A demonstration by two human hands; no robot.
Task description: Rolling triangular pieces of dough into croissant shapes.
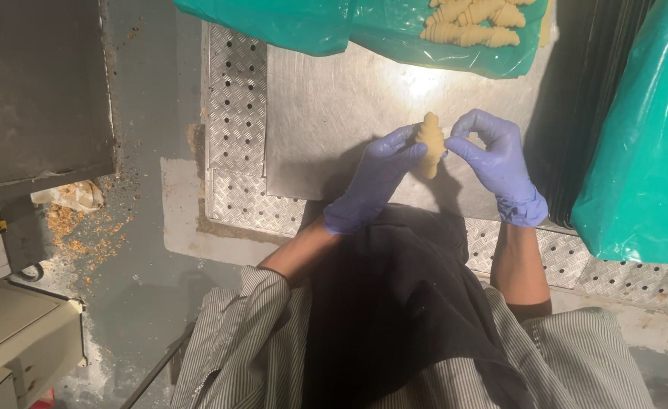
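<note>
Head cam, centre of frame: left hand (376, 182) and right hand (497, 163), both in purple gloves, pinching a raw croissant (429, 144) between fingertips over the steel table (326, 113); more croissants (474, 21) top right.

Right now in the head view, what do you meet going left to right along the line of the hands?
Grey floor → perforated metal plate → left hand → raw dough croissant → right hand → green plastic sheet.
</note>
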